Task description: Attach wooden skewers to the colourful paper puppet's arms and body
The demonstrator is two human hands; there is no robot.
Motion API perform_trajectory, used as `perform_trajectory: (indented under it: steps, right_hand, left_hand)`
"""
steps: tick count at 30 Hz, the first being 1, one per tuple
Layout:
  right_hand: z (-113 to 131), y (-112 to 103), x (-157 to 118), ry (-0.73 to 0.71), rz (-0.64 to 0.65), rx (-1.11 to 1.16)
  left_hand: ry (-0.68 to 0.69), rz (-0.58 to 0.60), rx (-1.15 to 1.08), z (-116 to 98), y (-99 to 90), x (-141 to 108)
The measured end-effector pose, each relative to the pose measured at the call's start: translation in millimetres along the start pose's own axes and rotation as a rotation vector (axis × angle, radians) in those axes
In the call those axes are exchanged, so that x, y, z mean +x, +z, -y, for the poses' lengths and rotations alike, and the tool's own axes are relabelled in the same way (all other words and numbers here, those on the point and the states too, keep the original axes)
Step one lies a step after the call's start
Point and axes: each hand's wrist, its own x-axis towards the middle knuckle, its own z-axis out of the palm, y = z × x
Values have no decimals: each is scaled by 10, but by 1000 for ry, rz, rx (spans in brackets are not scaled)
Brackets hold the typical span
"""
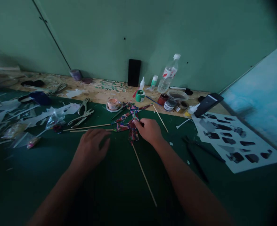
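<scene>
A flat, jointed puppet point(123, 126), patterned in dark red, pink, blue and green, lies at the middle of the green work surface. Thin wooden sticks run out from it: one long stick point(144, 174) toward me, a pair point(89, 127) to the left. My right hand point(150, 130) is closed, thumb and fingers pinching the puppet's upper body. Just left of the puppet, my left hand point(91, 147) hovers with bent fingers and its thumb apart, slightly blurred, nothing visible in it. Another loose stick point(160, 117) lies beyond my right hand.
Silver pliers point(82, 117) and paper scraps point(56, 110) lie left. Behind stand a pink paint pot point(113, 104), a green paint jar point(140, 96), a phone point(134, 72) and a plastic bottle point(168, 75). Scissors point(196, 157) and a printed sheet point(232, 141) are right.
</scene>
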Motion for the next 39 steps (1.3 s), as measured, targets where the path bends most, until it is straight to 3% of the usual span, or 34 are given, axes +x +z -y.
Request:
perform_trajectory:
  steps: [3,6,9,12,17,23,30,39]
  right_hand:
    - [61,-45,1,16,3,-51]
    - [191,-158,-97,13,66,-77]
    - [354,-261,-401,-4,212,-130]
    - [450,-257,-827,98,277,-206]
    - [419,-137,-1272,218,190,-134]
    - [441,-106,-1352,227,125,-109]
    - [515,-163,-1438,230,152,-64]
    - [598,-142,-1455,248,197,52]
  left_hand:
    - [-143,26,169,145,35,163]
    - [-179,77,182,166,77,201]
    - [-159,87,178,138,86,149]
    - [-140,85,176,140,94,104]
    - [-150,71,183,155,123,86]
    - [-95,54,181,-63,67,-27]
    - [126,156,133,-498,47,-277]
    - [209,209,85,-442,127,-246]
